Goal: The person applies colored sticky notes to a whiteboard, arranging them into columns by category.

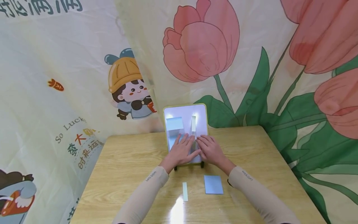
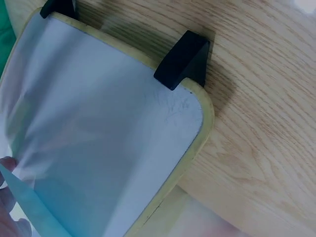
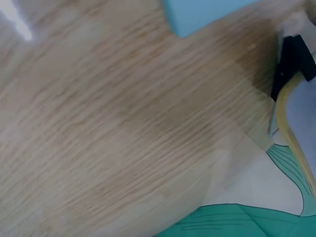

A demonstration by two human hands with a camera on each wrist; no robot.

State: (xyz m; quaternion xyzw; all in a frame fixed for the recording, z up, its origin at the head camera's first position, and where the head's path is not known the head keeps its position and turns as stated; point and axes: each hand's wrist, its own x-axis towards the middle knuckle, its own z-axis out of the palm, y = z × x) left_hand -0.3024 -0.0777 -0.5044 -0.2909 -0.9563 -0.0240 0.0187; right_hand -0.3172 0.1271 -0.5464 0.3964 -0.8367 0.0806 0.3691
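A small whiteboard (image 1: 185, 111) with a yellow rim stands tilted on black feet (image 2: 185, 57). On its left side is a light blue sticky note (image 1: 174, 123), with more blue partly behind my left hand (image 1: 181, 151). A narrow pale strip (image 1: 193, 123) is stuck on the right half. My left hand lies against the lower board, fingers extended. Beside it, my right hand (image 1: 211, 151) touches the lower right part with its fingers together. Between the fingertips another pale strip seems to show, mostly hidden. In the left wrist view a blue sticky note (image 2: 37, 210) stands out near the fingertips.
On the wooden table (image 1: 126, 168), in front of the board, lie a pale green strip (image 1: 185, 191) and a blue sticky-note pad (image 1: 213, 184). A cloth printed with tulips (image 1: 204, 46) hangs close behind the board and table.
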